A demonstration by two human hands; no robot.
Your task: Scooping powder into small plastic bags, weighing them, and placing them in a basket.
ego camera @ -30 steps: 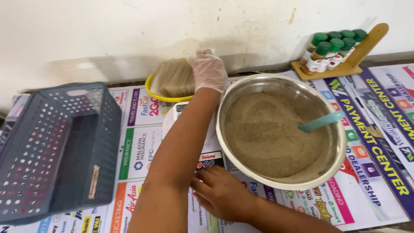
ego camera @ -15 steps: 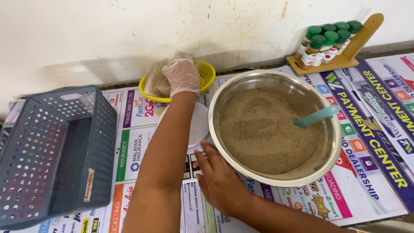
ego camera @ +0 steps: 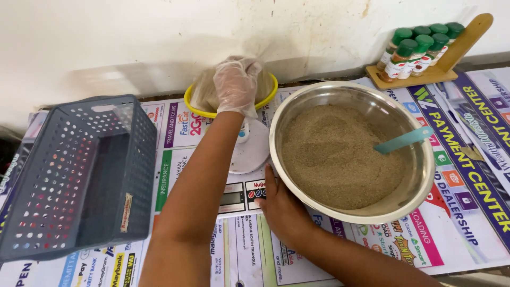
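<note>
My left hand (ego camera: 235,85), in a clear thin glove, reaches to the back and closes on a bundle of clear plastic bags (ego camera: 204,90) lying in a yellow basket (ego camera: 267,94) by the wall. My bare right hand (ego camera: 280,207) lies flat on the table, fingers together, against the near left side of a large steel bowl (ego camera: 419,186). The bowl is full of fine brown grain (ego camera: 334,157), with a teal scoop handle (ego camera: 404,140) sticking out at the right. A white kitchen scale (ego camera: 249,154) stands between basket and bowl, its round platform bare.
A grey perforated plastic crate (ego camera: 74,175) lies tilted on its side at the left. A wooden rack of green-capped spice jars (ego camera: 419,50) leans on the wall at the back right. Printed posters (ego camera: 467,159) cover the table. The white wall runs close behind.
My left hand has shifted on the bag bundle in the yellow basket and closed on it. My right hand slid from the scale's buttons to the bowl's side. The scale platform has come into view.
</note>
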